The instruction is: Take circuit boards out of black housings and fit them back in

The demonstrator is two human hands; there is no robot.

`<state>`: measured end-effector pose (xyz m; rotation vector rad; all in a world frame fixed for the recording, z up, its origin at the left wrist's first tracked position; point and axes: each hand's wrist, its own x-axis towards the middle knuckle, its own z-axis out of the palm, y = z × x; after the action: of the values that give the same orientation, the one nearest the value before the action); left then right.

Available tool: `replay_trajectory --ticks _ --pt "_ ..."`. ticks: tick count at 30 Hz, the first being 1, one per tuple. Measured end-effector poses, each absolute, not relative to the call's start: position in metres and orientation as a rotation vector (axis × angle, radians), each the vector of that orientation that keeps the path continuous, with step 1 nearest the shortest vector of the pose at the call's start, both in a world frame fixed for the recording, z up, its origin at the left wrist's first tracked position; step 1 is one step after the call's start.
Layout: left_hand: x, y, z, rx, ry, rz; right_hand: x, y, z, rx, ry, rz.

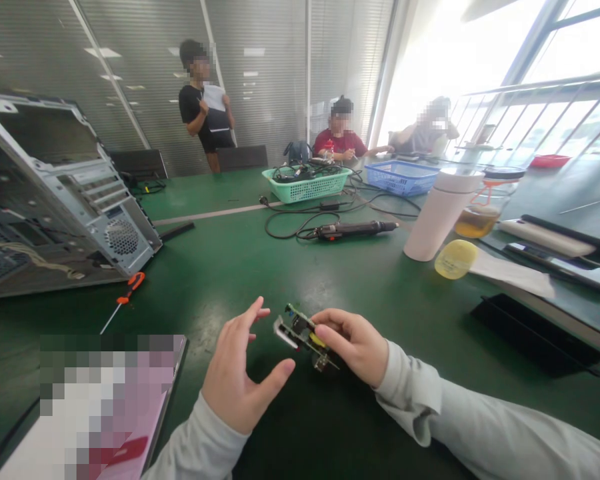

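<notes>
My right hand (pixel 353 343) grips a small circuit board (pixel 300 327) at its right end, thumb on top. The board carries dark components, a yellow round part (pixel 317 341) and a silvery metal piece (pixel 285 333) along its left side. My fingers cover the board's right end. To the left, my left hand (pixel 240 370) is open, its thumb and fingers spread apart around the board's left side without touching it. Both hands are just above the green table (pixel 220 267).
A computer case (pixel 100 200) stands at the left, near an orange-handled screwdriver (pixel 130 290). An electric screwdriver (pixel 355 230), a green basket (pixel 310 187) and a blue basket (pixel 400 179) lie beyond. A pink tumbler (pixel 440 213) stands at right. Several people are at the back.
</notes>
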<state>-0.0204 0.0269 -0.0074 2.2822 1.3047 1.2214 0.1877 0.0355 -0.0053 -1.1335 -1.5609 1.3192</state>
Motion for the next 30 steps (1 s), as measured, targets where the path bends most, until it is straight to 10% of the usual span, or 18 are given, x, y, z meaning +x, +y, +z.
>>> replay_trajectory --ticks 12,21,30 --pt "-0.024 0.035 -0.027 2.306 1.356 0.924 0.201 0.033 0.007 -0.949 -1.005 2.185" --pt "-0.020 0.035 -0.024 2.278 1.393 0.939 0.343 -0.003 0.035 -2.140 -1.395 0.083" --pt "-0.026 0.040 -0.025 2.270 1.406 0.860 0.454 -0.031 0.032 -2.538 -1.284 0.025"
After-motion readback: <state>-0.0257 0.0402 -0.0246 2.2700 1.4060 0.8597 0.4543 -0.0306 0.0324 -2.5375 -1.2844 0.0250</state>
